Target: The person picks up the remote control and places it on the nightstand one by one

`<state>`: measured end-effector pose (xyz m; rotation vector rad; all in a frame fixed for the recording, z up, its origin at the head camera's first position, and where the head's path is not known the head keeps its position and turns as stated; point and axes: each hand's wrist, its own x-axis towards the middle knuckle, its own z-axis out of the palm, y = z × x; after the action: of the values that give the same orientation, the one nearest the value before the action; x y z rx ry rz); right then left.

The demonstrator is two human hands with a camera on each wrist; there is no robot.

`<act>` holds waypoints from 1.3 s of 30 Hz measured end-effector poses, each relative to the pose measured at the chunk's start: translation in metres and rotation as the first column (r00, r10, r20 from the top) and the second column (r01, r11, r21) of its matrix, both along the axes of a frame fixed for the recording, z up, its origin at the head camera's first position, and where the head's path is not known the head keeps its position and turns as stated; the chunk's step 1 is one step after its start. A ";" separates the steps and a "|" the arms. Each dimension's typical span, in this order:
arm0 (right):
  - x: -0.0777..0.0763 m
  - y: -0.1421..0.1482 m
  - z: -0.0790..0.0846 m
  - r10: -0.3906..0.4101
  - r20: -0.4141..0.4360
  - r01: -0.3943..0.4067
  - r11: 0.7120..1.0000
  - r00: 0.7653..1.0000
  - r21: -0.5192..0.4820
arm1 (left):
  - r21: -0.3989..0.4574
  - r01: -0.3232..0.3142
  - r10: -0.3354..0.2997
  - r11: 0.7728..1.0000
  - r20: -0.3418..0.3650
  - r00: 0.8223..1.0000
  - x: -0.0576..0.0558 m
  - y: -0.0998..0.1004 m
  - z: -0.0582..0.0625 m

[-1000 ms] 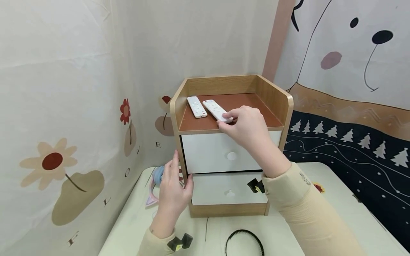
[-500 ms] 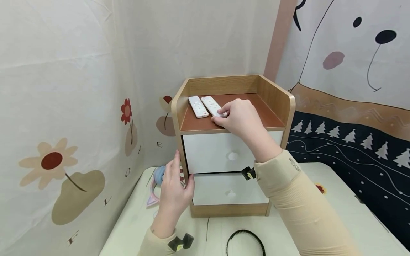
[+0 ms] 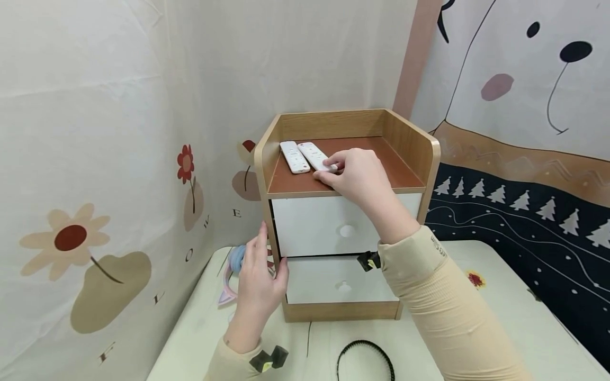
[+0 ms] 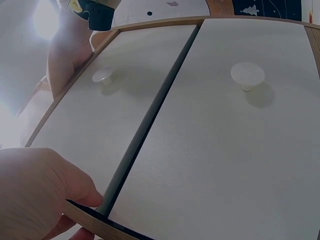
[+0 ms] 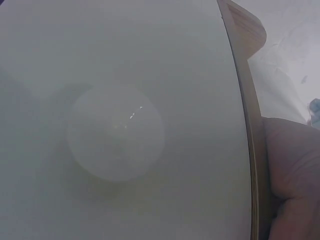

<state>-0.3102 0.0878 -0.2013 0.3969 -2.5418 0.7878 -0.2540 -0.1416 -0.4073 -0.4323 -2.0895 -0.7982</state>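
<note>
A small wooden cabinet [image 3: 342, 312] with two white drawers stands on the pale table. Two white remote controls lie on its brown top. My right hand [image 3: 357, 172] pinches the near end of the right-hand remote control [image 3: 312, 154] between thumb and fingers, covering that end. The other remote control [image 3: 294, 157] lies close on its left, by the side wall. My left hand [image 3: 261, 283] rests against the cabinet's left side, fingers straight along the panel and thumb at the front edge. In the left wrist view the thumb [image 4: 82, 187] is right at the gap between the drawers.
Round white knobs sit on the upper drawer [image 3: 310, 227] and lower drawer [image 3: 310, 286]. A black headband [image 3: 366, 344] lies in front of the cabinet. Left of it is a pink and blue headband [image 3: 227, 291]. Printed cloth walls stand close behind and on both sides.
My right hand has shifted left and slightly back, moving the right-hand remote control closer to the other one. My left hand has stayed on the cabinet's side.
</note>
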 end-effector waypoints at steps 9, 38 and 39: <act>-0.002 0.001 -0.001 -0.001 -0.010 0.001 1.000 1.000 0.009 | -0.003 0.002 -0.002 1.000 0.027 1.000 -0.002 -0.001 -0.002; 0.014 0.020 -0.038 0.097 -0.522 -0.208 0.965 0.847 -0.159 | 0.007 -0.009 0.009 1.000 -0.030 1.000 -0.008 0.001 -0.004; 0.016 0.022 -0.040 0.101 -0.535 -0.222 0.961 0.839 -0.167 | 0.007 -0.009 0.009 1.000 -0.030 1.000 -0.008 0.001 -0.004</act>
<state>-0.2945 0.1094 -0.2411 0.6595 -1.9058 0.8750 -0.2624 -0.1405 -0.4115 -0.4285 -2.0592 -0.7891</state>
